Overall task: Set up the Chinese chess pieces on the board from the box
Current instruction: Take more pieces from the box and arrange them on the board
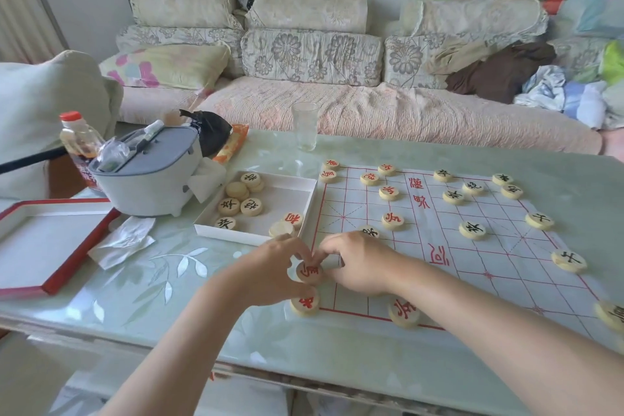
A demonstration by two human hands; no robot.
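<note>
A white paper board with red grid lines lies on the table, with several round wooden pieces on it, red-lettered on the left and black-lettered on the right. My left hand pinches a red-lettered piece at the board's near left edge. My right hand meets it from the right, its fingertips touching the same piece. Another red piece sits just below, at the board's corner. The white box left of the board holds several more pieces.
A grey appliance with a bottle behind it stands at the left, beside a red-rimmed lid and crumpled tissue. A glass stands at the table's far edge. A sofa lies beyond.
</note>
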